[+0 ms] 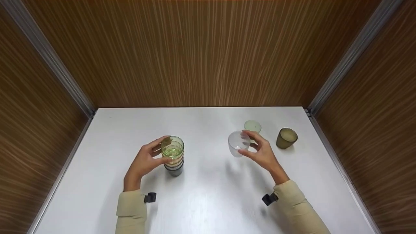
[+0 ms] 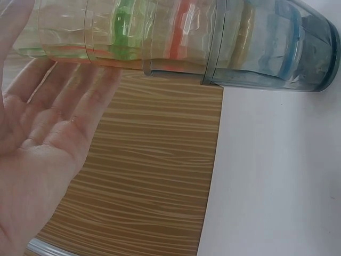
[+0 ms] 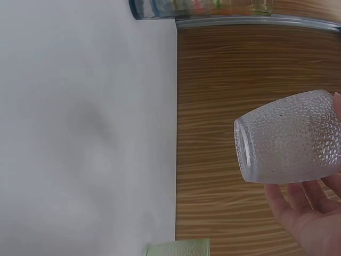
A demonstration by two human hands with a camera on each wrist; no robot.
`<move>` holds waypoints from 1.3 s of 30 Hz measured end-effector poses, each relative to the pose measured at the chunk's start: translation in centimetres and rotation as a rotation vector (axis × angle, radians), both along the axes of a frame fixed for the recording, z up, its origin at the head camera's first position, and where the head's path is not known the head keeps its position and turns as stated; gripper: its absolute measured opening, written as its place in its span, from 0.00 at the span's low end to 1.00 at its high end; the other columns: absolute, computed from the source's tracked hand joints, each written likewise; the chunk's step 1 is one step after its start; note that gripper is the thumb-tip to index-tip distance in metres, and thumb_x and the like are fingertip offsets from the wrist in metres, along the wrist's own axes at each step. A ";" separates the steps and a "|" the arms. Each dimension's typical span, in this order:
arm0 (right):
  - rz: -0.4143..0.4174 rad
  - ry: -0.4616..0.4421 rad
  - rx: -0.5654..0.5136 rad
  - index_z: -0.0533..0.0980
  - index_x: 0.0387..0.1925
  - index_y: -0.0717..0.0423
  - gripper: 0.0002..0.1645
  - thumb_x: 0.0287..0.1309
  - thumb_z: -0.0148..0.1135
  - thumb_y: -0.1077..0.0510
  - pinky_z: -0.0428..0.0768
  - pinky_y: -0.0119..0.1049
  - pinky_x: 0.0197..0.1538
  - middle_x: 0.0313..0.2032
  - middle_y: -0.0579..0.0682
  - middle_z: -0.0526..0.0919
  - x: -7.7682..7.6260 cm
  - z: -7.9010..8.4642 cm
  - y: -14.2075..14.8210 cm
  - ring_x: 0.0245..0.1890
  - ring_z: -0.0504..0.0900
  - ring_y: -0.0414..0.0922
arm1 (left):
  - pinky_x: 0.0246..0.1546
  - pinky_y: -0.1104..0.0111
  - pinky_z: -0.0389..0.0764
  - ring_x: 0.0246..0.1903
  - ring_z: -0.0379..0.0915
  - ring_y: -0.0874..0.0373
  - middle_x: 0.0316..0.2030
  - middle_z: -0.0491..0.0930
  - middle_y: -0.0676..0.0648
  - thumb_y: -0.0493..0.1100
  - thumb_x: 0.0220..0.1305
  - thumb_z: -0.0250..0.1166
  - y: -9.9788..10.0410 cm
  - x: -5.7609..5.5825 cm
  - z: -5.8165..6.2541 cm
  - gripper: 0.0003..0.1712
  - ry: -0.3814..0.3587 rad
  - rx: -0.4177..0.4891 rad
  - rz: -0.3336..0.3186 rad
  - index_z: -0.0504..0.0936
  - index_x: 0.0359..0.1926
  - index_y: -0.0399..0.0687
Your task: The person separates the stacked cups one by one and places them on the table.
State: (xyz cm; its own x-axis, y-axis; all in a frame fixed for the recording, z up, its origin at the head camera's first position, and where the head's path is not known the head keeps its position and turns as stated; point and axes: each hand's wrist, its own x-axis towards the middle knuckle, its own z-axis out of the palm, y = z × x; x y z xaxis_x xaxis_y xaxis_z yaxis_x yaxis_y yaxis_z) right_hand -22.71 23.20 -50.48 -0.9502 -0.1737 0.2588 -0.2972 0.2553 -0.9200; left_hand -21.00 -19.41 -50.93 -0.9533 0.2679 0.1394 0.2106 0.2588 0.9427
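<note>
My left hand (image 1: 148, 159) grips the upper part of a stack of clear coloured glasses (image 1: 174, 162) standing on the table. The top glass is green; in the left wrist view, orange and smoky blue glasses (image 2: 266, 48) show below it. My right hand (image 1: 261, 151) holds a clear textured glass (image 3: 290, 141) upright by its sides, thumb in front and fingers behind. This glass is raised above the table, its shadow falling below it. Just behind the right fingers stands a pale green glass (image 1: 252, 125), partly covered by them.
An olive-brown glass (image 1: 286, 138) stands to the right of my right hand. The white table (image 1: 201, 195) is bounded by wood-grain panels (image 1: 201, 55) at the back and both sides, with metal corner rails (image 1: 354, 52).
</note>
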 end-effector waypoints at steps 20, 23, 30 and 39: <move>-0.190 -0.020 -0.014 0.75 0.64 0.67 0.41 0.46 0.79 0.72 0.81 0.21 0.53 0.60 0.64 0.79 2.5 -4.4 5.5 0.55 0.78 0.34 | 0.71 0.57 0.75 0.69 0.74 0.46 0.67 0.78 0.43 0.40 0.51 0.82 0.2 0.1 0.0 0.47 0.011 0.007 -0.003 0.73 0.72 0.53; -0.217 -0.034 -0.008 0.75 0.64 0.67 0.41 0.46 0.79 0.72 0.81 0.20 0.53 0.60 0.64 0.79 2.9 -4.8 6.5 0.55 0.77 0.34 | 0.71 0.56 0.75 0.69 0.74 0.46 0.66 0.78 0.43 0.40 0.51 0.82 0.2 0.1 0.0 0.47 0.018 0.009 -0.006 0.73 0.72 0.53; -0.271 -0.073 0.061 0.73 0.67 0.66 0.43 0.49 0.79 0.69 0.78 0.17 0.54 0.64 0.63 0.78 3.8 -5.6 8.8 0.55 0.75 0.31 | 0.71 0.56 0.74 0.69 0.73 0.47 0.67 0.78 0.44 0.41 0.51 0.82 0.1 0.1 -0.1 0.47 0.011 0.009 -0.006 0.74 0.72 0.54; -0.328 -0.096 0.091 0.72 0.68 0.63 0.43 0.51 0.79 0.66 0.78 0.16 0.55 0.63 0.62 0.77 4.6 -6.4 11.4 0.55 0.74 0.31 | 0.71 0.56 0.74 0.69 0.73 0.47 0.67 0.77 0.44 0.41 0.51 0.82 0.0 0.1 -0.1 0.47 0.013 0.013 -0.009 0.73 0.73 0.53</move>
